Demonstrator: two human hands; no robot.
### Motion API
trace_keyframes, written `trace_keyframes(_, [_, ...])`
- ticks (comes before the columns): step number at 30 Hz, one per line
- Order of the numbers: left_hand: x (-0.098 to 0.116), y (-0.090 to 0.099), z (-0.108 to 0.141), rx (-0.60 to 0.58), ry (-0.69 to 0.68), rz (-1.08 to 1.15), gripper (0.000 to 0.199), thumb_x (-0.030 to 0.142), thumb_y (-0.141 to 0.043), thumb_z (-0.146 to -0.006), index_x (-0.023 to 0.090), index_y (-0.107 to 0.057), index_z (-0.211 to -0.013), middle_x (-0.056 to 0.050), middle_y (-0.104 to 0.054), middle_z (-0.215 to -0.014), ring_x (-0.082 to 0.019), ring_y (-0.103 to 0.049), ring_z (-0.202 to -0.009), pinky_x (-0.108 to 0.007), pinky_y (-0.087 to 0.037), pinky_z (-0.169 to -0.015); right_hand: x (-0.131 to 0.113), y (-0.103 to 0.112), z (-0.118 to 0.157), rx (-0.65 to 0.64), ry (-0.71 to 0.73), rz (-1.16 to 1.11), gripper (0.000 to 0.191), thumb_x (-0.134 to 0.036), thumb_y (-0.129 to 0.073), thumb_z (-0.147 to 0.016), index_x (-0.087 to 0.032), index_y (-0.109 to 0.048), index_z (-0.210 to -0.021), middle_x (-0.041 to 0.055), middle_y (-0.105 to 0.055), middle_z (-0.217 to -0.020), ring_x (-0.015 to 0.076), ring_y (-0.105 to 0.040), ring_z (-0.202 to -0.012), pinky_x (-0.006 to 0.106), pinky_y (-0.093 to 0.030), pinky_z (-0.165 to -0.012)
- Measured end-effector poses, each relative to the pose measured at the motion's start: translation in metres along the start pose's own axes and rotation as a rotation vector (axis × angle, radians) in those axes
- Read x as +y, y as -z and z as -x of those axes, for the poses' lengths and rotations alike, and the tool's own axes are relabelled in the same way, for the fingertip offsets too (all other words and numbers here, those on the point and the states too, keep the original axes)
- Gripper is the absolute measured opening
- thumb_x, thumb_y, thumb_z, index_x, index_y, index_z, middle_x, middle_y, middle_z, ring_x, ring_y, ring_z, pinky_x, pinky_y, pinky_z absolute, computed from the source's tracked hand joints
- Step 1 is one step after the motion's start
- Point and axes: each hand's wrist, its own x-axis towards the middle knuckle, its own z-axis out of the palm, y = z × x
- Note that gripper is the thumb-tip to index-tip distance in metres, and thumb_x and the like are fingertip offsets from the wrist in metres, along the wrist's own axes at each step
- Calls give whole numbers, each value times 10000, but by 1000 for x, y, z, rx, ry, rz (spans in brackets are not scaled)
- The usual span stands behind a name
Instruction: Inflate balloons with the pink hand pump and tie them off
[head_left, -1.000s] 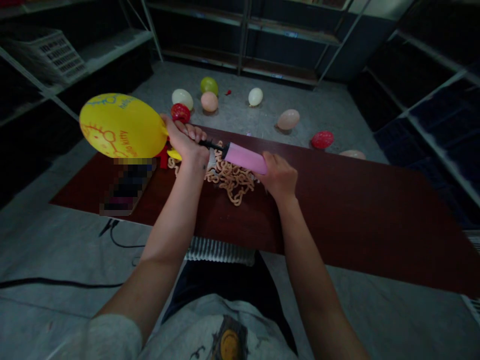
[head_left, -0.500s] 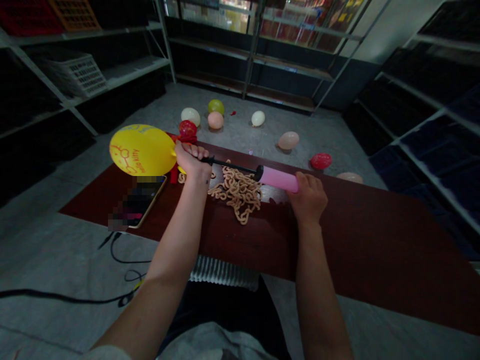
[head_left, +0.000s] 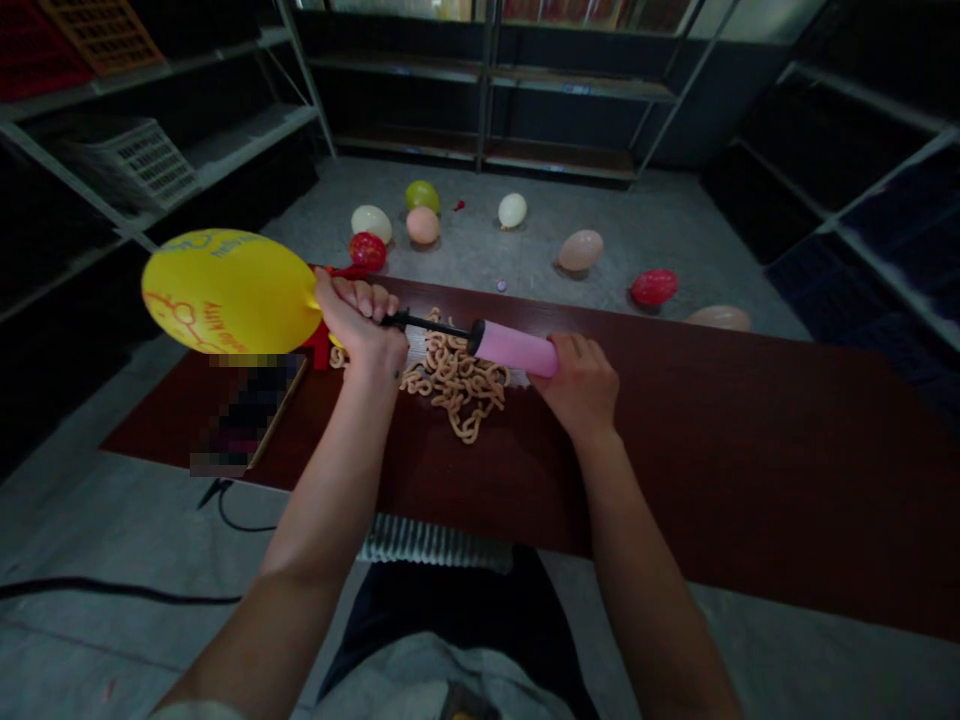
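A yellow balloon point(head_left: 232, 290) with drawings and lettering on it swells at the left, its neck running into my left hand point(head_left: 360, 315). The fingers of that hand are closed around the neck and one end of a balloon pump point(head_left: 517, 348). My right hand point(head_left: 579, 385) wraps the far end of the pump's pink barrel. A length of black rod shows between the barrel and my left hand. Beneath the pump a heap of tan, chain-like links point(head_left: 465, 385) lies on the dark red table point(head_left: 712, 460). Red material point(head_left: 319, 348) peeks out behind my left wrist.
A phone-like device point(head_left: 262, 410), partly blurred out, rests at the table's left. Several balloons lie on the floor beyond, among them a white one point(head_left: 512, 210) and a red one point(head_left: 654, 287). Shelves point(head_left: 577, 85) line the walls. A black cable point(head_left: 120, 592) crosses the floor at left.
The yellow balloon has grown larger. My right hand has come nearer my left, pushing the pink barrel over the rod, so less rod shows. The view has tilted slightly downward.
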Motion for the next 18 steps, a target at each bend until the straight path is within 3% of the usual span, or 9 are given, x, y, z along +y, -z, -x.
trace_keyframes(5, [-17,-3,13,-93,76,-92,569,380,-352,-1076,185,-210,-561,59,-147,-451,-84,-156,-348,-246,-168,-393,-24,-2,3,-111,85,-123,457,-465,-658,-835,-180,-638,-1192,121,-737,-1024,247,-665,-841,315,-404,-658])
trace_keyframes(9, [-31,-4,21,-136,163,-119,568,359,-378,-1065,193,-237,-540,55,-156,-449,-91,-162,-347,-252,-196,-383,-31,-8,5,-160,65,-161,532,-529,-623,-837,-186,-628,-1244,114,-754,-1023,239,-679,-769,306,-379,-620])
trace_keyframes(14, [-31,0,14,-118,168,-114,554,338,-347,-1069,187,-258,-544,55,-183,-440,-83,-187,-341,-238,-204,-386,-31,-11,2,-103,63,-191,482,-556,-575,-882,-189,-650,-1186,114,-751,-1018,233,-681,-808,299,-376,-634])
trace_keyframes(18, [-26,3,2,-106,104,-115,544,425,-479,-1034,195,-310,-571,65,-210,-443,-80,-206,-341,-244,-203,-388,-35,-11,-3,-60,77,-163,452,-540,-581,-885,-205,-646,-1181,93,-744,-985,234,-678,-826,304,-378,-646])
